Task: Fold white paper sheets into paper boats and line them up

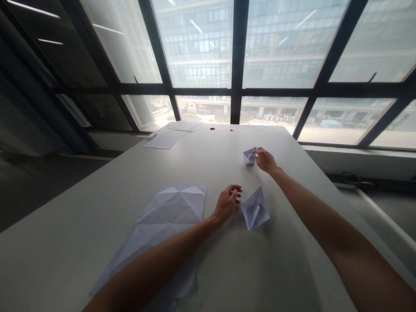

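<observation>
My right hand (265, 160) reaches far over the table and pinches the right edge of a small folded paper piece (248, 157). Nearer to me lies a larger folded paper piece (255, 209), pointed at the top, with a fold standing up in its middle. Just left of it is my left hand (228, 202), fingers loosely curled and apart, with nothing seen in it. Under my left forearm spread creased paper sheets (175, 203), marked by a pattern of fold lines. The forearm hides part of them.
Flat white sheets (165, 139) lie at the table's far left, with a small white object (152, 136) beside them. Two round holes (212, 128) show near the far edge of the white table (107, 190). Large windows (276, 43) stand behind it.
</observation>
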Demonstrator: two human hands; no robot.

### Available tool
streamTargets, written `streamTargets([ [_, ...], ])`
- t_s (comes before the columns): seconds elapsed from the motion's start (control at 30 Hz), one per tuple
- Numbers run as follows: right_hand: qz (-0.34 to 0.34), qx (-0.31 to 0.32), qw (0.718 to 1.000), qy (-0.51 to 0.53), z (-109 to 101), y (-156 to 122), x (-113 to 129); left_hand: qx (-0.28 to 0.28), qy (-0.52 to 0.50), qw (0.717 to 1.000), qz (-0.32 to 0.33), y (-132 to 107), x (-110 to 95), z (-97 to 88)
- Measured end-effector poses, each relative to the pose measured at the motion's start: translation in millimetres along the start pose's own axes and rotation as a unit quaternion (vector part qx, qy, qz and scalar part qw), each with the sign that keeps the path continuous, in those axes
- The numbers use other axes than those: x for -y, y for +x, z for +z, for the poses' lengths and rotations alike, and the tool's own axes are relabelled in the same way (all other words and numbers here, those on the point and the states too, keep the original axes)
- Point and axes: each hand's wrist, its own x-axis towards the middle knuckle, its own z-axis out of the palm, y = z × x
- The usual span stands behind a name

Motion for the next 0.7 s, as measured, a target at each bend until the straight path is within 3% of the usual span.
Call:
streamTargets([
  [0.13,-0.060,0.078,0.994,-0.040,-0.4,29.3,-3.7,-0.004,-0.001,1.000,0.002,-0.6,-0.1,-0.5],
  [0.33,-0.121,0.186,0.973,-0.055,11.9,64.0,9.5,0.003,-0.003,1.000,-0.006,-0.6,1.9,-0.6],
  [0.57,-0.063,0.274,0.957,-0.067,22.6,74.6,18.2,0.014,0.000,1.000,-0.010,-0.2,4.7,-0.6],
  [0.7,-0.007,0.288,0.955,-0.062,22.8,74.3,20.7,0.014,0.003,1.000,-0.010,-0.7,4.6,-0.4],
])
